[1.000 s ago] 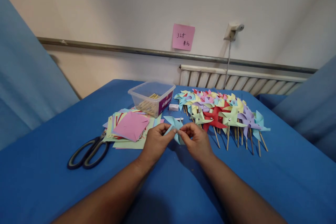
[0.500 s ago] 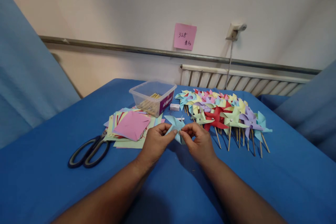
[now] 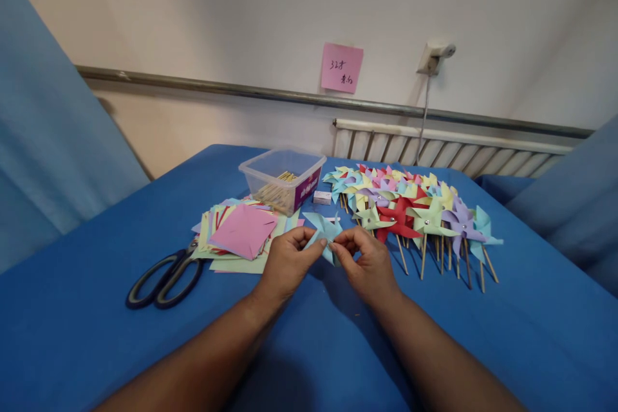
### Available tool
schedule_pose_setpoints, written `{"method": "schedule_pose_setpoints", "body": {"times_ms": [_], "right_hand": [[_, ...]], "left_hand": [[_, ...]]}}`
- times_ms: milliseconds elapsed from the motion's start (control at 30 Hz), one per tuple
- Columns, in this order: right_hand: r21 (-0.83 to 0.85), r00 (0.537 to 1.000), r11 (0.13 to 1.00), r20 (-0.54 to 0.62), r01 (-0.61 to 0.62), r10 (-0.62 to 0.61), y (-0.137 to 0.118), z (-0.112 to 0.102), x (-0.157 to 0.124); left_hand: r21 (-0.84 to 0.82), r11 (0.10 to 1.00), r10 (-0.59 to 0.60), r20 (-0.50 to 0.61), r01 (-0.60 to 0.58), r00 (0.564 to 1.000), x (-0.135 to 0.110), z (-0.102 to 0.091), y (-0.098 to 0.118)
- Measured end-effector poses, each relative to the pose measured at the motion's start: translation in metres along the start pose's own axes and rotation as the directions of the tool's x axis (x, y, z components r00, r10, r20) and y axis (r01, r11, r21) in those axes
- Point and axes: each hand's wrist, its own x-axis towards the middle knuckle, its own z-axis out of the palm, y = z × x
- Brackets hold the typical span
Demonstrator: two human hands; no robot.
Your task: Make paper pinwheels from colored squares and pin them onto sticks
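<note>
A light blue paper pinwheel point(image 3: 322, 226) is held up over the table, its folded blades spread around the middle. My left hand point(image 3: 292, 256) is closed on its left side, thumb pressed near the centre. From the right, my right hand point(image 3: 365, 262) pinches it close to the centre with thumb and forefinger. Whether a pin or anything else small sits between the fingertips is hidden. Behind my left hand lies a stack of coloured paper squares point(image 3: 246, 228), a pink one with slits on top. Black-handled scissors point(image 3: 167, 277) rest left of the stack, their blades covered by paper.
A clear plastic box point(image 3: 284, 177) of wooden sticks stands behind the paper, a small white box point(image 3: 322, 197) beside it. Many finished pinwheels on sticks point(image 3: 427, 222) lie at the right. The blue tablecloth point(image 3: 87, 328) covers the table, with a radiator point(image 3: 449, 145) and wall behind.
Both hands stay on the light blue pinwheel in nearly the same pose. The whole view has shifted very slightly; nothing else has visibly moved.
</note>
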Motion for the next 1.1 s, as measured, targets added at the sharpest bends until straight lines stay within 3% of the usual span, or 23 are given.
{"method": "schedule_pose_setpoints", "body": {"times_ms": [200,500,800,900,1000,1100], "right_hand": [[-0.013,1.000,1.000,-0.008,0.014,-0.014,-0.001,0.000,0.000],[-0.022,1.000,1.000,-0.004,0.017,-0.017,-0.005,-0.002,-0.002],[0.089,0.996,0.996,-0.086,-0.007,0.015,-0.005,-0.002,0.000],[0.168,0.989,0.983,-0.110,-0.076,0.096,-0.003,-0.001,0.001],[0.360,0.970,0.911,-0.054,-0.201,0.236,0.000,0.004,0.001],[0.609,0.936,0.729,0.072,-0.314,0.344,0.000,0.010,0.001]], "left_hand": [[0.028,0.999,0.026,-0.014,-0.026,1.000,-0.001,0.001,0.001],[0.231,0.959,0.172,-0.009,-0.165,0.985,-0.007,0.000,0.002],[0.371,0.878,0.322,0.014,-0.304,0.947,-0.012,-0.001,0.000],[0.372,0.876,0.326,0.016,-0.308,0.945,-0.012,-0.001,-0.001],[0.327,0.902,0.291,0.021,-0.282,0.957,-0.011,-0.001,-0.001],[0.267,0.931,0.248,0.032,-0.248,0.968,-0.010,-0.001,-0.002]]}}
